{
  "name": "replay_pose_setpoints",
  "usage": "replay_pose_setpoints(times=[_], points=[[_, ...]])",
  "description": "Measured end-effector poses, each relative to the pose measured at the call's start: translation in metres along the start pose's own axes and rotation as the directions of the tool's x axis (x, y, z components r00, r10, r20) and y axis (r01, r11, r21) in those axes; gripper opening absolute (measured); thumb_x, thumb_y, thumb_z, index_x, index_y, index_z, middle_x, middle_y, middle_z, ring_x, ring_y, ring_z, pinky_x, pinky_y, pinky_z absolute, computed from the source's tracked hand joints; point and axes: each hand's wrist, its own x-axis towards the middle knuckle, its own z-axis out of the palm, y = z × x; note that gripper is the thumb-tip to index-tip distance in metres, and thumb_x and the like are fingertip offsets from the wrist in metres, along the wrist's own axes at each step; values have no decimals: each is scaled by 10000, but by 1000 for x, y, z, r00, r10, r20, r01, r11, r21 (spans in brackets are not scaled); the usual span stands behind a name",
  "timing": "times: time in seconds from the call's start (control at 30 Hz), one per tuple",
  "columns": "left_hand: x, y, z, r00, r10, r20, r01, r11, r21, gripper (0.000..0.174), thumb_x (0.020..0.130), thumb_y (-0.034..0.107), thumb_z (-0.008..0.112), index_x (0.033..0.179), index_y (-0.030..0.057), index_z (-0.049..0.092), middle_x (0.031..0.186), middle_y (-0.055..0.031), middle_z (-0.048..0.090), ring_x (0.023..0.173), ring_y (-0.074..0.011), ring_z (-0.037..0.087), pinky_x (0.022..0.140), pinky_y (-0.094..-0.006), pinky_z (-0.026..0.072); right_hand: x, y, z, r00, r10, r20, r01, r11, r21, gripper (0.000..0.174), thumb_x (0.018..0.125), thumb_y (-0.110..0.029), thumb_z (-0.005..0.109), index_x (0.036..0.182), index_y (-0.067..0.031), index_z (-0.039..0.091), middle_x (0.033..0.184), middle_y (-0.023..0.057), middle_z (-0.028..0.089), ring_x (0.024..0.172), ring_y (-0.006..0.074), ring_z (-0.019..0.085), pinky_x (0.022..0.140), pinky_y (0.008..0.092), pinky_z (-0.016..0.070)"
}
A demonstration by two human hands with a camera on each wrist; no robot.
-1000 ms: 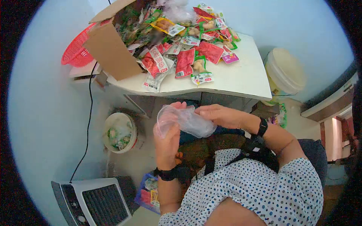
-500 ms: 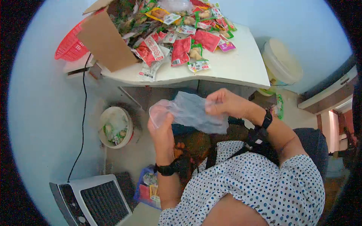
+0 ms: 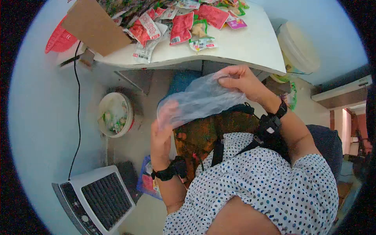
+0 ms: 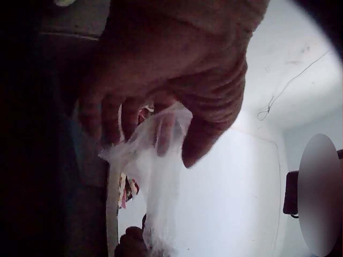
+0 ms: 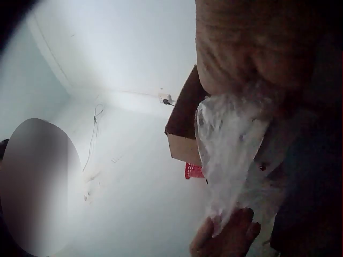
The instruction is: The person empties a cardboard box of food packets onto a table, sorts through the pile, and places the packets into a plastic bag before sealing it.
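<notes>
A clear plastic bag (image 3: 199, 98) is stretched between the two hands above the lap, in front of the table. The left hand (image 3: 163, 129) has its fingers inside or behind the bag's left end; in the left wrist view the fingers of this hand (image 4: 166, 80) are spread and fairly straight, with the bag (image 4: 161, 176) draped over some of them. The right hand (image 3: 244, 84) pinches the bag's other end between thumb and curled fingers. In the right wrist view the bag (image 5: 230, 144) hangs from the right hand (image 5: 257, 59), whose fingertips are dark and hard to see.
Snack packets (image 3: 182, 27) lie on the white table (image 3: 243, 47) beside a cardboard box (image 3: 96, 27). A red basket (image 3: 60, 39) stands at the left. Below are a bucket with packets (image 3: 115, 114), a blue crate (image 3: 145, 184) and an air cooler (image 3: 105, 197). Another bucket (image 3: 299, 51) stands right.
The right hand has moved up and to the right, drawing the bag out longer. The left hand has shifted slightly left. The head view has tilted, so the table sits higher.
</notes>
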Motion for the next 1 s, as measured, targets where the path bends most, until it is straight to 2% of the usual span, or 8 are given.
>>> replay_pose_setpoints(times=[0.03, 0.13, 0.23, 0.33, 0.43, 0.53, 0.83, 1.0], points=[[-2, 1, -1, 999, -37, 20, 38, 997, -67, 541, 893, 415, 604, 1213, -21, 601, 1409, -143, 456, 1224, -243, 509, 940, -352, 471, -3, -10, 0, 996, 71, 48, -70, 997, -27, 209, 862, -91, 690, 1062, -33, 698, 820, -41, 634, 714, 26, 549, 624, 178, 433], [-4, 0, -2, 991, -127, 39, 128, 992, -5, 657, 949, 547, 418, 1190, -32, 613, 1474, -157, 384, 1231, -261, 506, 929, -358, 478, 5, 3, -4, 962, -209, 176, 236, 961, -147, 181, 826, -63, 715, 1003, -26, 717, 877, 0, 645, 797, 71, 567, 706, 209, 450], [-6, 0, -9, 971, -214, 108, 233, 947, -221, 705, 972, 575, 333, 1160, -35, 631, 1463, -177, 399, 1220, -266, 513, 904, -360, 487, 3, -2, -5, 933, -235, 271, 302, 923, -240, 165, 789, -14, 719, 952, -36, 736, 908, 21, 643, 850, 94, 569, 749, 236, 448], [-6, -4, -22, 939, -245, 240, 312, 903, -296, 743, 977, 595, 292, 1125, -40, 648, 1429, -208, 437, 1208, -283, 527, 875, -354, 495, 1, -8, 1, 934, -229, 274, 278, 948, -157, 134, 780, 3, 712, 899, -47, 749, 895, 34, 643, 832, 117, 581, 744, 251, 456], [-12, -15, -21, 951, -275, 143, 289, 953, -90, 747, 976, 594, 300, 1079, -51, 664, 1373, -227, 492, 1176, -298, 553, 897, -366, 482, 3, -12, 2, 908, -204, 366, 251, 964, -85, 108, 778, 0, 713, 872, -37, 750, 903, 46, 650, 835, 126, 591, 747, 257, 465], [-10, -8, -15, 933, -321, 162, 359, 868, -343, 665, 988, 527, 354, 1062, -53, 670, 1354, -229, 511, 1119, -287, 585, 917, -380, 467, 3, -21, 6, 871, -176, 458, 222, 974, -49, 66, 782, -14, 717, 833, -37, 752, 913, 56, 652, 839, 129, 598, 746, 259, 471], [-17, -22, -24, 930, -77, -360, 53, 996, -77, 206, 930, 170, 616, 1012, -2, 694, 1036, -87, 689, 955, -175, 631, 845, -322, 483, 8, -12, 3, 957, -32, 288, 101, 969, -227, 525, 776, -86, 752, 1264, -19, 571, 1022, 42, 647, 927, 106, 594, 814, 270, 494], [-17, -19, -15, 875, -78, -479, 25, 993, -116, 214, 940, 181, 616, 1040, 6, 690, 1047, -72, 686, 887, -150, 638, 805, -291, 500, 0, 20, 0, 973, 168, 160, -171, 985, 4, 440, 817, -135, 741, 1207, -14, 578, 1057, 38, 648, 954, 122, 602, 823, 284, 504]])
